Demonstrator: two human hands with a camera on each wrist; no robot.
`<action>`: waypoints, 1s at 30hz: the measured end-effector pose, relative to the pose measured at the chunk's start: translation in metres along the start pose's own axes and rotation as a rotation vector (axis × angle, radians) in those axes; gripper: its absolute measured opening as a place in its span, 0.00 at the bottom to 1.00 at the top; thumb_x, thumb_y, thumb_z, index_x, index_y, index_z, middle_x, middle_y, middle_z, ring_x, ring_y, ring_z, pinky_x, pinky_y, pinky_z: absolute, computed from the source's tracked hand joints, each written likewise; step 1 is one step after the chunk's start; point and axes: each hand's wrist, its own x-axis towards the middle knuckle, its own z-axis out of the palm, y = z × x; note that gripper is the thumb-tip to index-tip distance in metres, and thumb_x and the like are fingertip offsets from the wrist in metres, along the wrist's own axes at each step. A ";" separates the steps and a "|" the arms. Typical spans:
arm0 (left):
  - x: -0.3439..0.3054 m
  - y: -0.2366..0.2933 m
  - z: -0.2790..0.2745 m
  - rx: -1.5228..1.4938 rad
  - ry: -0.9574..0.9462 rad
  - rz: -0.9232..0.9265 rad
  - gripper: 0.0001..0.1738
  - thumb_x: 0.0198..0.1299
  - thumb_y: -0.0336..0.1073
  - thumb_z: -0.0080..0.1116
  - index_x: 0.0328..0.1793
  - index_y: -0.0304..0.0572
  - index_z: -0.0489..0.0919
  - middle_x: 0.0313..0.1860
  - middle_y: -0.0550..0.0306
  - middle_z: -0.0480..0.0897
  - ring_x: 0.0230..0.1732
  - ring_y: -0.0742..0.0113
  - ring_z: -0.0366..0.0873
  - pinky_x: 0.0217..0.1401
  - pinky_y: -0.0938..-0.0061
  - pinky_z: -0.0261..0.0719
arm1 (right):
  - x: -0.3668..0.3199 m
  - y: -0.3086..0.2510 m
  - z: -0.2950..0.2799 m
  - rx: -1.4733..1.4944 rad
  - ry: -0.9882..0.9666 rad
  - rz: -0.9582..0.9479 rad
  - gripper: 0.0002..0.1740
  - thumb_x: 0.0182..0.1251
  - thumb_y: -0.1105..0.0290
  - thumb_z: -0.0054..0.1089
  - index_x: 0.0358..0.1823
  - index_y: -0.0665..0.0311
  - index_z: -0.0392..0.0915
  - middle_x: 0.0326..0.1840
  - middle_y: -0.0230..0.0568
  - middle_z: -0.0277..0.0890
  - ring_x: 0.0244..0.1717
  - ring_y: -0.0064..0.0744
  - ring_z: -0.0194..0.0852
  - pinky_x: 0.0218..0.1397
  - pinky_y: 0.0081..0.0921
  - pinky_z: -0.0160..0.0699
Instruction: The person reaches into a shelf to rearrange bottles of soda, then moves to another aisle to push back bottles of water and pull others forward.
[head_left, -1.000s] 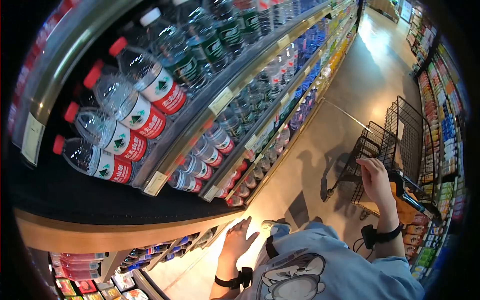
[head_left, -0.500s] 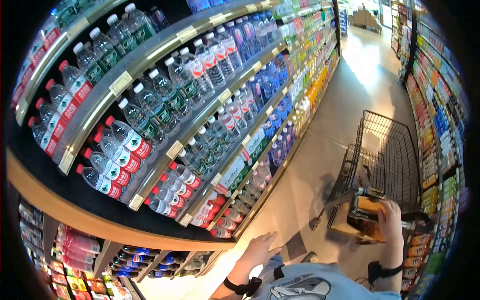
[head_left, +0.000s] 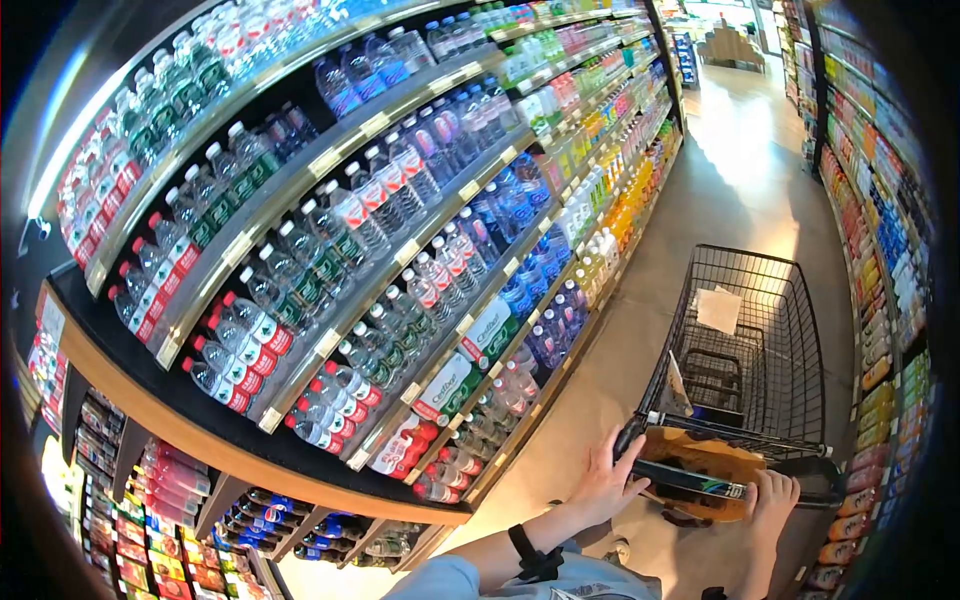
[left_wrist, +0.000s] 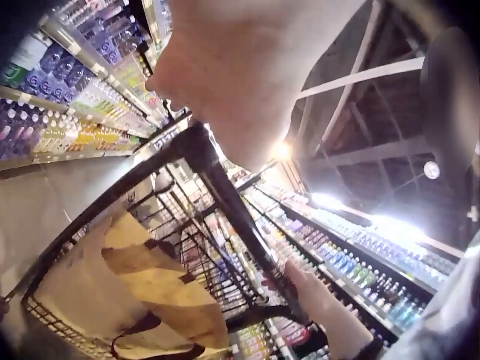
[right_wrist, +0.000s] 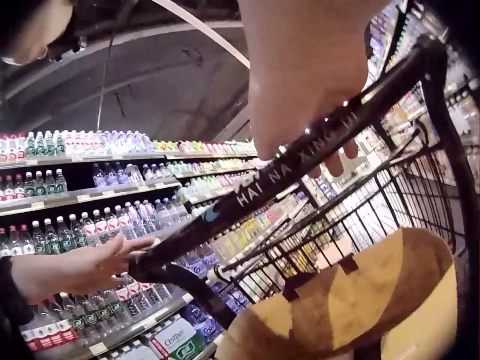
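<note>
A black wire shopping cart [head_left: 745,345] stands in front of me, its dark handle [head_left: 690,478] bearing white lettering. My right hand [head_left: 772,500] grips the handle toward its right end; in the right wrist view its fingers [right_wrist: 337,161] curl over the bar. At the left end my left hand [head_left: 603,485] touches the handle's corner with fingers extended and thumb apart. The right wrist view shows that left hand [right_wrist: 82,270] from the side, fingertips right at the bar's end. Just beyond the handle sits a tan, bag-like thing [right_wrist: 345,300] with dark patches.
To my left rise long shelves of bottled water [head_left: 290,290], ending in a wood-edged corner [head_left: 250,455]. Another stocked shelf [head_left: 865,300] lines the right side. Between them the aisle floor [head_left: 725,150] runs ahead. A pale card [head_left: 717,310] is in the cart's basket.
My right hand has come down onto the cart handle and now grips it. My left hand has moved right to the handle's left end. The head view has lifted, showing more shelves.
</note>
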 end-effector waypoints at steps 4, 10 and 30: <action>0.014 0.003 0.006 0.078 0.058 -0.067 0.46 0.61 0.55 0.61 0.80 0.49 0.53 0.76 0.30 0.43 0.77 0.30 0.46 0.74 0.31 0.45 | 0.014 -0.010 -0.006 0.032 0.097 0.007 0.14 0.69 0.65 0.48 0.48 0.66 0.77 0.52 0.44 0.75 0.58 0.47 0.67 0.69 0.48 0.55; 0.076 -0.011 0.005 0.012 0.116 -0.010 0.47 0.61 0.55 0.61 0.80 0.51 0.52 0.76 0.28 0.41 0.74 0.29 0.51 0.72 0.36 0.52 | 0.066 0.008 0.018 0.002 0.050 0.054 0.16 0.71 0.62 0.46 0.50 0.64 0.76 0.56 0.44 0.72 0.61 0.47 0.64 0.74 0.53 0.48; 0.290 -0.183 -0.024 -0.391 -0.214 -0.058 0.45 0.68 0.53 0.52 0.82 0.50 0.44 0.80 0.34 0.45 0.76 0.33 0.54 0.76 0.51 0.56 | 0.393 -0.018 0.126 -0.178 0.034 0.037 0.17 0.74 0.54 0.46 0.49 0.58 0.73 0.49 0.40 0.69 0.60 0.44 0.64 0.77 0.52 0.40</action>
